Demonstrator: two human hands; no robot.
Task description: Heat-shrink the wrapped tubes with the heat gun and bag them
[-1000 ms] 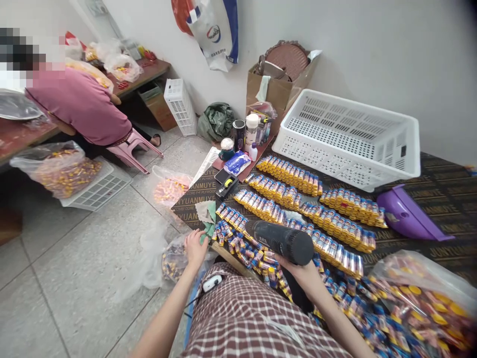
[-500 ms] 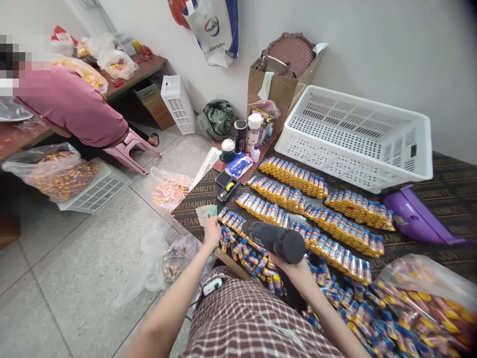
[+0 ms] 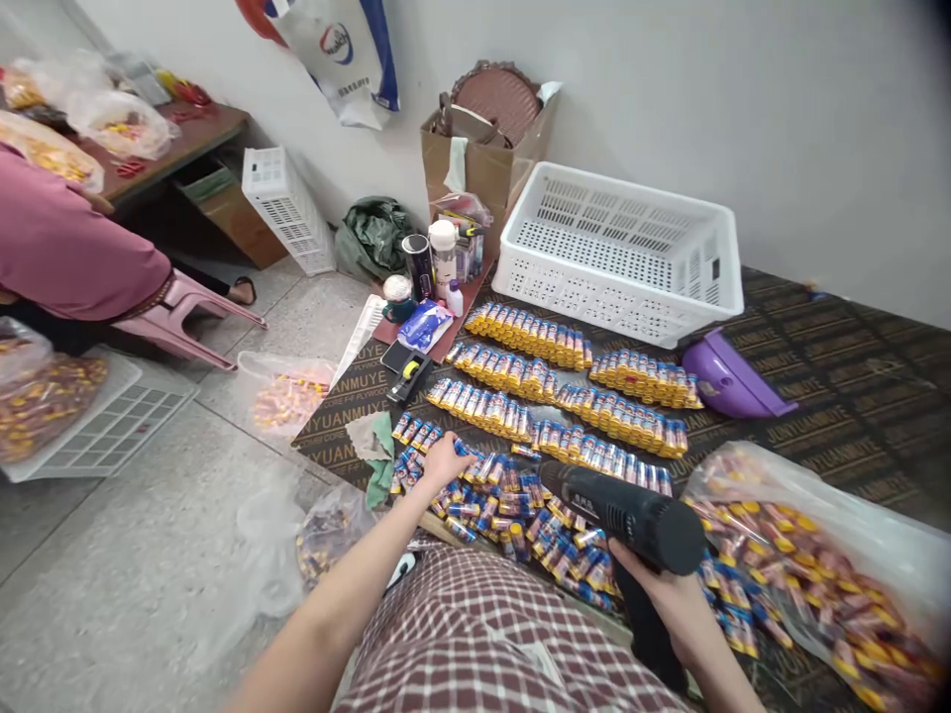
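My right hand (image 3: 658,579) grips a black heat gun (image 3: 631,510) by its handle. The gun's nozzle points left across the small bottles. My left hand (image 3: 444,463) is over the near left end of the bottles, thumb and finger apart, at the end of a short row of bottles (image 3: 416,432); its other fingers are hidden. Loose small bottles (image 3: 512,505) with blue-and-pink wraps and yellow ends lie heaped between my hands and along the table edge. Beyond them, neat rows of like bottles (image 3: 482,406) lie side by side. A green and grey cloth (image 3: 377,458) is left of my left hand.
A white plastic crate (image 3: 624,297), a purple scoop-like container (image 3: 735,376) and a clear bag of yellow-capped pieces (image 3: 809,564) are on the table. A tape dispenser (image 3: 408,378) lies near cups. A person in pink (image 3: 70,238) sits at the left.
My left hand has moved right, off the cloth and onto the bottles. The heat gun in my right hand has shifted right. The view has turned rightward.
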